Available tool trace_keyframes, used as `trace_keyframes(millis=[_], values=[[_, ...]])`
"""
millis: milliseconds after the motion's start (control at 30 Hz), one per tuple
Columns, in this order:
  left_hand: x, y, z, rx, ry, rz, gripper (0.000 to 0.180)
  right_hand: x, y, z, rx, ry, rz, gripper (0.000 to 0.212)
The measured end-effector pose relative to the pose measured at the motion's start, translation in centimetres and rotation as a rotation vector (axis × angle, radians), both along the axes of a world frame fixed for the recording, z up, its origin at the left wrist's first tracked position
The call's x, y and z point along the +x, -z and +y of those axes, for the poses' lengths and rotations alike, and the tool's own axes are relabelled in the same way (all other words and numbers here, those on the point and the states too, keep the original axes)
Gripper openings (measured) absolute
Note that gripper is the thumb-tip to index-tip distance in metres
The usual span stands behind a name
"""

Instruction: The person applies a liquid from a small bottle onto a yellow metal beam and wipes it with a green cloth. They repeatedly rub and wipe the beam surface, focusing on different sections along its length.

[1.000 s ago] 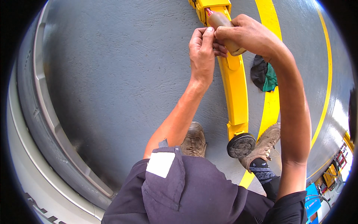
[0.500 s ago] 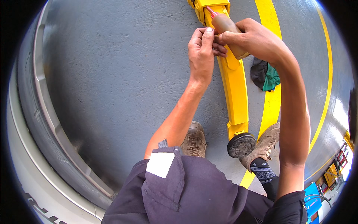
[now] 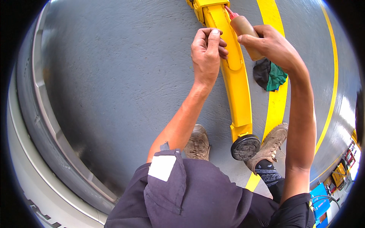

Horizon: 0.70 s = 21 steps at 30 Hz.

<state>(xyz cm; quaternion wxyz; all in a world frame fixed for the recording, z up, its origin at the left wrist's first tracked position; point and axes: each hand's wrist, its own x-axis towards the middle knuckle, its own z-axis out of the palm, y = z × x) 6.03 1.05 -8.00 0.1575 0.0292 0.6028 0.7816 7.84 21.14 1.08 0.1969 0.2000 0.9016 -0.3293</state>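
Note:
In my right hand (image 3: 274, 45) is a squeeze bottle (image 3: 245, 32), brownish and tilted, with a red pointed nozzle. My fingers wrap round its lower body. The nozzle tip meets the right side of the yellow lift arm (image 3: 238, 98), just at the joint of its wider outer section (image 3: 209, 3). Over the left edge of this arm is my left hand (image 3: 206, 53), its fingers curled and the thumb pressed to the index finger. Anything pinched there is too small to make out. A round black rubber pad (image 3: 245, 147) sits at the arm's near end.
A black and green cloth (image 3: 269, 75) lies on the floor by a yellow painted line (image 3: 276, 102). My shoes (image 3: 197, 142) stand on either side of the pad. Along the left runs a pale vehicle's lower body (image 3: 49, 167). Blue equipment (image 3: 320, 199) stands at the lower right.
My right hand has moved the bottle rightward, shifting its nozzle from the arm's top to its right side. The left hand stays nearly in place.

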Motion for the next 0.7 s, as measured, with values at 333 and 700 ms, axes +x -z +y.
trace_keyframes(millis=[333,700], values=[[0.1,-0.1,0.1,-0.007,0.003,0.003,0.036,-2.0,0.6,-1.6,-0.154,0.121,0.067,0.066],[0.0,0.0,0.1,0.013,0.0,-0.019,0.034,-2.2,0.7,-1.0,-0.299,0.202,0.048,0.059]])
